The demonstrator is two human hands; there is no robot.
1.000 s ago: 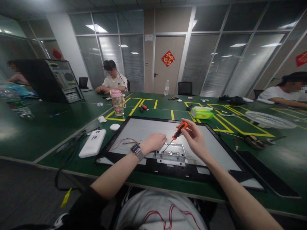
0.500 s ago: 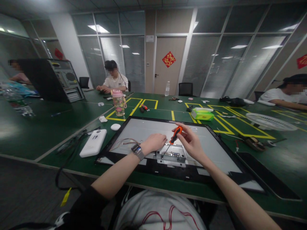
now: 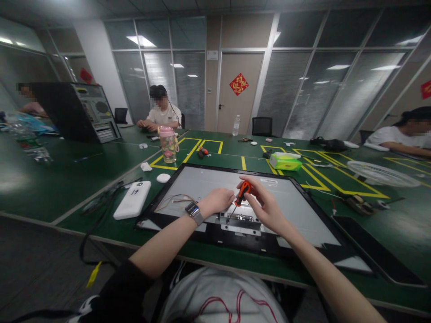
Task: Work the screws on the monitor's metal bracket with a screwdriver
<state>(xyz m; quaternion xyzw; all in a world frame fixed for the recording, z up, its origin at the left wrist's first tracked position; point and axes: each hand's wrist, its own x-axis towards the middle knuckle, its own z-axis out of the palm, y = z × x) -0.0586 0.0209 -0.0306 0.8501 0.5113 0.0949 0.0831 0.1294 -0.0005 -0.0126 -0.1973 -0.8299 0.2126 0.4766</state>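
A flat monitor panel [image 3: 296, 202] lies face down on the green table, with a small metal bracket [image 3: 240, 220] near its front edge. My right hand [image 3: 266, 204] is closed round an orange-handled screwdriver [image 3: 241, 192], whose tip points down at the bracket. Just left of the tool, my left hand [image 3: 217, 200], with a watch on the wrist, rests curled on the panel; what its fingers hold, if anything, is hidden. Thin wires [image 3: 175, 199] run across the panel's left part.
A white power bank [image 3: 133, 200] and cables lie left of the panel. A pink-lidded bottle [image 3: 167, 143], a green tissue pack [image 3: 283, 160] and a fan grille [image 3: 382, 170] stand farther back. Other people sit at the far left, behind and at the right. A computer case [image 3: 81, 112] stands left.
My right hand has drawn the screwdriver leftward and lower, closer to my left hand, with the shaft steeper over the bracket. My left hand has stayed in place.
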